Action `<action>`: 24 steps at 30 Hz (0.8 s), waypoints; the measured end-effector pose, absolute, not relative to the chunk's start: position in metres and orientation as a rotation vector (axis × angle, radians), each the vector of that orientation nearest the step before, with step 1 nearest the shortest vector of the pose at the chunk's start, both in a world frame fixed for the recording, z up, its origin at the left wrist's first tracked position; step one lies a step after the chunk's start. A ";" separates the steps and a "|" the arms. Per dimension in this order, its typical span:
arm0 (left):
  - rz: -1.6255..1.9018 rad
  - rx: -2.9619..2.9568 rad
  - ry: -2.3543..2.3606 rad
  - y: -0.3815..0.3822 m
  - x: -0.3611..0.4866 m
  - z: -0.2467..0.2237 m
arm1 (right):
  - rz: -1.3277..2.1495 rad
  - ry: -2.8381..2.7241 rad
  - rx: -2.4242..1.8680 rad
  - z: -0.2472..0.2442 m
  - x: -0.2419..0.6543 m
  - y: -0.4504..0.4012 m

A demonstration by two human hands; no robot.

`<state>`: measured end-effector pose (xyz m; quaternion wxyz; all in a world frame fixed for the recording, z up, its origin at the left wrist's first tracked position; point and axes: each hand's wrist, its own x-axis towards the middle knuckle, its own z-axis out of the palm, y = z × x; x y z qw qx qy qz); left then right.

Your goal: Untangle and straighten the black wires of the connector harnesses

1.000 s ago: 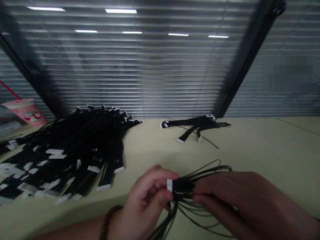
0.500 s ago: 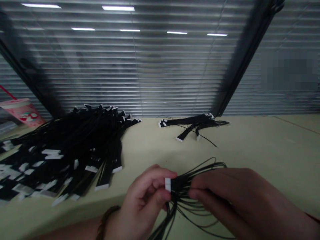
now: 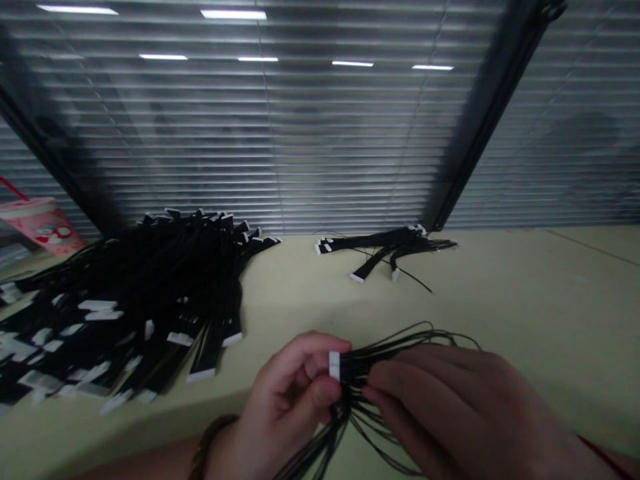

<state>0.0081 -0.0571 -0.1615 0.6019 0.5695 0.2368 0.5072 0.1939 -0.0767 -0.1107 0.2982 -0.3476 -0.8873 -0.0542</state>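
My left hand (image 3: pixel 287 393) pinches a white connector (image 3: pixel 335 366) between thumb and fingers. Thin black wires (image 3: pixel 380 353) fan out from the connector, looping to the right and trailing down past the table's front edge. My right hand (image 3: pixel 450 413) closes on these wires just right of the connector, and its fingers hide part of the bundle. A beaded bracelet (image 3: pixel 210 443) circles my left wrist, and a thin red band (image 3: pixel 603 457) shows near my right wrist.
A large heap of black cables with white connectors (image 3: pixel 150 293) lies on the pale green table (image 3: pixel 525 300) at left. A smaller bunch (image 3: pixel 385 250) lies at the back. A pink cup (image 3: pixel 40 223) stands far left, before slatted blinds (image 3: pixel 270 133).
My right hand has shifted slightly down and left along the wires, and the wire loops have moved with it. The whole scene has drifted slightly in view, while my left hand keeps its pinch.
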 end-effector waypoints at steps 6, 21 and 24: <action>1.195 1.261 0.525 -0.058 0.011 -0.156 | -0.264 -2.321 -0.875 -0.113 0.186 -0.077; 1.116 1.474 0.699 -0.046 0.010 -0.154 | -0.176 -2.372 -0.965 -0.089 0.194 -0.069; 1.122 1.620 0.653 -0.045 0.006 -0.141 | 0.017 -2.235 -0.945 -0.077 0.200 -0.063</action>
